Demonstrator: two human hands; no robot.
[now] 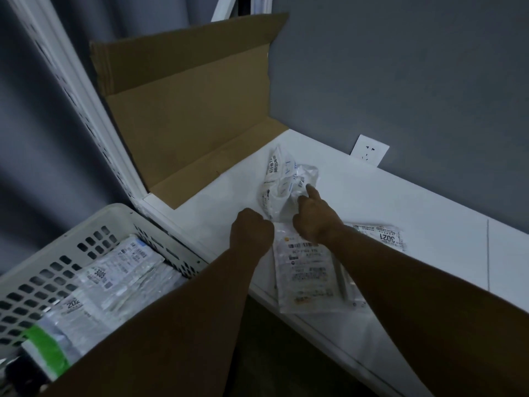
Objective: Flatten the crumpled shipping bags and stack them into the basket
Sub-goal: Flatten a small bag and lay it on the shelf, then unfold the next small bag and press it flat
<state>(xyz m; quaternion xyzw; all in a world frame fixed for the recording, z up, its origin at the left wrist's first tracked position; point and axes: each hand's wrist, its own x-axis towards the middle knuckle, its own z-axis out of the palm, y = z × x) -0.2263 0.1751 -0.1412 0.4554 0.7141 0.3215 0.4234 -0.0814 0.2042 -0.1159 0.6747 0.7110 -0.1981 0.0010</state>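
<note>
**CRUMPLED BAG ON DESK, BOTH HANDS AT IT**

Crumpled bag [286, 179]: clear plastic w/ printed labels, bunched up, sitting on white desk [415, 213] toward the back-left corner. R hand [315, 222] is at its right side. Fingers [312, 194]: index raised, a fold of the bag pinched btwn index and thumb. L hand [252, 233] is at the bag's lower-left edge, knuckles to camera, curled tight; cannot tell if it grasps the bag.

Flat bag [306, 279] lies just nearer, top edge under R wrist, lower end overhanging desk front edge. Third bag [386, 237], marked 3021, lies flat to the right, partly under R forearm.

Basket [43, 267], pale and perforated, stands at left beside desk and holds stacked bags [114, 273]. Cardboard sheet [186, 110] leans at back-left. Wall socket [370, 150] sits on grey wall just above desk.
</note>
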